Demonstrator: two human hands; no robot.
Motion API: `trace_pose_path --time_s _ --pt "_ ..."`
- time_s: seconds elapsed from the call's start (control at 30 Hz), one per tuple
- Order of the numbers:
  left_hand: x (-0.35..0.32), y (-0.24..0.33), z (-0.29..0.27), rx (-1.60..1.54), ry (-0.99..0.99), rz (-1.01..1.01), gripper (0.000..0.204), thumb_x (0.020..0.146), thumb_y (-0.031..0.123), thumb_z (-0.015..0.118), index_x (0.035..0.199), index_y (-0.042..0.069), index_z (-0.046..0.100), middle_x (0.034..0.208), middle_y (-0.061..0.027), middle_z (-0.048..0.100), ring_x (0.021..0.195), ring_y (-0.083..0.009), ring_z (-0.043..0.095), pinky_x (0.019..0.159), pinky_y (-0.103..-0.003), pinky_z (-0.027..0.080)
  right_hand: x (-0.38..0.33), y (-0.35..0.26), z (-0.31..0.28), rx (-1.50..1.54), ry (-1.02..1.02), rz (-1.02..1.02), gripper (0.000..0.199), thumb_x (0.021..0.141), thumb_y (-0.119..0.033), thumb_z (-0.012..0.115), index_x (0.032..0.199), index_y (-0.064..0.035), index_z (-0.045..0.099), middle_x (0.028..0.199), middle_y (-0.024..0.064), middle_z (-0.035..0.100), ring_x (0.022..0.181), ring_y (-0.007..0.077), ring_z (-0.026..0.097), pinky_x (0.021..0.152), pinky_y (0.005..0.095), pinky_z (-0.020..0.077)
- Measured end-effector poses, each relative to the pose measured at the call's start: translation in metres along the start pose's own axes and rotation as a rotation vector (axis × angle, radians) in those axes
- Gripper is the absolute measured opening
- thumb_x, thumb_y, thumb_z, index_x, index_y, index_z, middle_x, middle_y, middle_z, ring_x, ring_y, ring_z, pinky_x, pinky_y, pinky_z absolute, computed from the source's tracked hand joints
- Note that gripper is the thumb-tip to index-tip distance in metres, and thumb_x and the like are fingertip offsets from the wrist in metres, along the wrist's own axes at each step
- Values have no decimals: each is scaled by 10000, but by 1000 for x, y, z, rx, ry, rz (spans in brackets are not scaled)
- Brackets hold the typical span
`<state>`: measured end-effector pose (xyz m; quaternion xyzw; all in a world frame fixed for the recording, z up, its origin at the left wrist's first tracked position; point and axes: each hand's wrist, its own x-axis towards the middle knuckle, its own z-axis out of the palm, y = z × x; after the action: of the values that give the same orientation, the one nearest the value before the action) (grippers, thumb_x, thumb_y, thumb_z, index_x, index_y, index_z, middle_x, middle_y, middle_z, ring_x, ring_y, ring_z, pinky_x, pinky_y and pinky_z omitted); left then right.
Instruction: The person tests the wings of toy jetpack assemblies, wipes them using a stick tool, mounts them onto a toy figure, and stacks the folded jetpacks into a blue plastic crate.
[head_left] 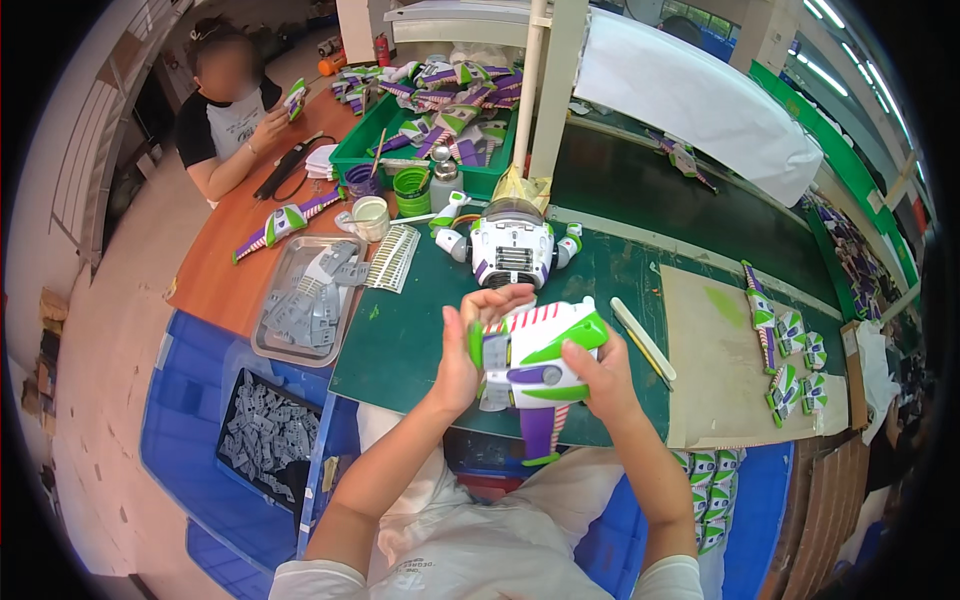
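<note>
Left grip [462, 365]: cupped, thumb well apart from the fingers, at the 9 o'clock end of the toy piece [560, 345]; fingertips partly hidden, so firmness of contact cannot be told. Right grip [605, 378]: closed on the piece's 3 o'clock end, thumb on the near face.

Piece is white, green and purple, raised over the near edge of the green tabletop [400, 340]. A purple wing [541, 432] hangs below it, at 6 o'clock.

Around the piece:
- 12 o'clock: toy torso [513, 245], upright, arms out.
- 3 o'clock: pale flat stick [640, 338]; farther out, a cardboard sheet [700, 395] with several toy parts [785, 390].
- 10 o'clock: card of strips [394, 258], just beside a metal tray [258, 335] of grey parts [305, 310].
- 11 o'clock: cream cup [370, 220], green pot [411, 205], purple pot [361, 183]; behind, a green crate [482, 184] heaped with toy pieces.
- 10 to 11 o'clock, well apart: seated co-worker [228, 115] holding a similar piece.
</note>
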<state>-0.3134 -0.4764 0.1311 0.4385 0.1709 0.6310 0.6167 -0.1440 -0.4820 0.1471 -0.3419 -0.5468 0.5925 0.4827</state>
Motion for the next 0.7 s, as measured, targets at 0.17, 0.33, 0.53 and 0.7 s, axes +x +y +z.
trace_pose_path --time_s 0.17,0.33,0.53,0.7 --pt "-34 -19 9 -195 229 -50 635 880 615 160 1125 72 382 1251 -199 426 1207 -315 383 989 -424 303 16 -6 9 420 397 -222 298 852 -120 580 1113 -2 498 1006 89 588 909 125 555 779 254 449" --pt "-6 21 17 -70 285 -73 463 930 373 371 1153 -24 457 1153 -192 538 1047 -230 535 910 -361 420 8 -12 1 -349 -124 -128 377 829 -159 589 1150 5 477 1019 100 575 940 127 528 813 263 423" --pt "-9 14 12 -74 413 -134 392 963 275 377 1148 -52 487 1058 -177 607 924 -175 610 806 -275 495 4 -12 16 -1118 247 -816 589 773 -370 592 1252 -60 444 1275 219 413 1199 371 362 969 495 289" --pt "-11 9 6 -83 479 -32 388 967 289 361 1112 -45 495 1076 -191 599 916 -187 614 798 -287 501 -30 3 18 -1312 -191 -955 335 746 -389 605 995 -167 635 1236 94 500 1159 319 404 971 489 265"
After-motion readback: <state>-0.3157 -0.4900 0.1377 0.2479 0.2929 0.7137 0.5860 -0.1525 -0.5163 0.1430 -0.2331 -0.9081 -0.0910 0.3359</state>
